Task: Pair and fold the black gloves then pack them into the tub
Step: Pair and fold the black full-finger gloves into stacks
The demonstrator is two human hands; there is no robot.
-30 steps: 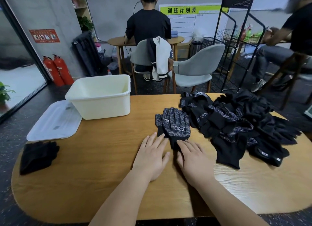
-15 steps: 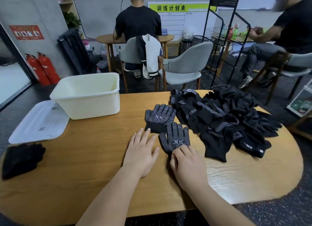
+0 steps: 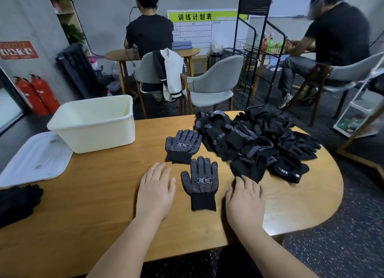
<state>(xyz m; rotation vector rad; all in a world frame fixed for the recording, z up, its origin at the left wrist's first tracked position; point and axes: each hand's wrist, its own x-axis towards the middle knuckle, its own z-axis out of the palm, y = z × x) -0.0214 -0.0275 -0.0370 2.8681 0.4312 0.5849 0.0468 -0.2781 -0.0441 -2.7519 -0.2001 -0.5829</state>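
Pairing looks like the step in hand: two dotted gloves lie flat mid-table, the near glove (image 3: 199, 182) between my hands and the far glove (image 3: 182, 145) just beyond it. My left hand (image 3: 155, 190) and right hand (image 3: 245, 198) rest flat, fingers straight, holding nothing; the right fingertips reach the pile (image 3: 255, 140). I'd stack them cuff to cuff, fingers lined up, before folding. The tub (image 3: 93, 123) sits far left.

In front of me I count two single flat gloves (image 3: 183, 145) (image 3: 200, 180), one heap of gloves (image 3: 255, 140), one tub (image 3: 93, 130), one lid (image 3: 35, 159), two fire extinguishers (image 3: 29, 96) (image 3: 44, 92) and two seated people (image 3: 149, 32) (image 3: 336, 34).
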